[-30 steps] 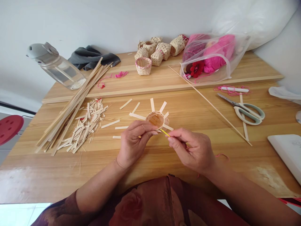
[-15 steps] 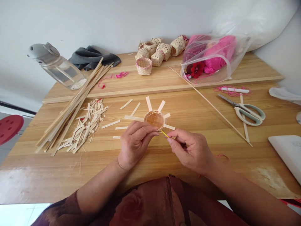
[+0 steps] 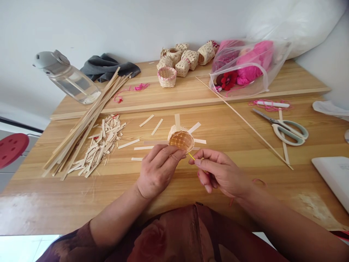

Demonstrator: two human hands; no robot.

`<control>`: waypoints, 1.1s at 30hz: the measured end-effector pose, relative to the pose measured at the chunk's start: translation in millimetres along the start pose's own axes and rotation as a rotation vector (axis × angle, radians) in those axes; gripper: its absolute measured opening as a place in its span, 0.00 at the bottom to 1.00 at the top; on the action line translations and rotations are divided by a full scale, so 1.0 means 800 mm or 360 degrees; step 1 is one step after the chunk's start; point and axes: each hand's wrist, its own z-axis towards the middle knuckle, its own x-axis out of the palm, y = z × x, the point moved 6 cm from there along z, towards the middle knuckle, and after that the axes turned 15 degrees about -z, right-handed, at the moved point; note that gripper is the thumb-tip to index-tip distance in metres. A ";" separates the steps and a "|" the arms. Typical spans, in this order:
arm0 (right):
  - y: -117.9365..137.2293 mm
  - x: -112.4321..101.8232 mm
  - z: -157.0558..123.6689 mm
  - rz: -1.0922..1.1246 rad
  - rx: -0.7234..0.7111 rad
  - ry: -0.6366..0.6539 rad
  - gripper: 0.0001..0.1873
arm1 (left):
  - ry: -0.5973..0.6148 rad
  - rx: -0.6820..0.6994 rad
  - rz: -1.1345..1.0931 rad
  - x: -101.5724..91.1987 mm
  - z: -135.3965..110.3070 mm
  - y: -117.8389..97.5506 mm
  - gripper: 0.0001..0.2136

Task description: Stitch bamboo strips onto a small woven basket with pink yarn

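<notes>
A small woven bamboo basket (image 3: 181,140) is tipped so its opening faces me, with flat strip ends (image 3: 194,127) sticking out around its rim. My left hand (image 3: 161,165) is closed on the near rim, fingers over the edge. Pinched between the thumb and forefinger of my right hand (image 3: 219,169) is a thin yellow needle (image 3: 191,156), its tip at the rim beside my left fingertips. The right hand's lower fingers are curled loosely. Where the tip meets the weave is too small to make out.
Cut strips (image 3: 128,143) and a scrap pile (image 3: 105,140) lie left, beside long strips (image 3: 87,123) and a bottle (image 3: 68,78). Scissors (image 3: 289,129) and a long thin strip (image 3: 240,118) lie right. Finished baskets (image 3: 167,77) and a yarn bag (image 3: 245,69) stand behind.
The basket has turned and tipped, showing more of its inside and outer wall. My right hand has shifted slightly with the needle, its lower fingers loosened. My left hand keeps its hold.
</notes>
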 end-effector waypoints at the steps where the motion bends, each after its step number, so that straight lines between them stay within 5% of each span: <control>1: 0.000 0.000 0.000 -0.0011 -0.0012 -0.0013 0.11 | -0.0001 -0.0007 0.0003 0.000 0.000 0.000 0.15; 8: 0.002 0.000 -0.001 -0.0082 -0.0109 -0.0084 0.12 | 0.0029 0.0028 0.0001 -0.001 -0.005 -0.002 0.17; 14: -0.007 0.005 -0.002 0.0169 0.0021 -0.0020 0.14 | 0.0148 0.0106 0.0067 -0.003 -0.008 -0.009 0.15; 24: -0.003 0.004 -0.002 -0.0012 -0.0082 -0.0107 0.14 | 0.0033 -0.0048 -0.0039 0.001 -0.004 0.000 0.16; 28: 0.009 -0.005 -0.008 -0.0224 -0.0172 -0.0207 0.14 | -0.0124 -0.0310 -0.0213 -0.002 0.004 0.015 0.08; 33: 0.016 -0.009 -0.012 -0.0402 -0.0229 -0.0347 0.13 | -0.0357 -0.1119 -0.1069 0.009 -0.007 0.049 0.05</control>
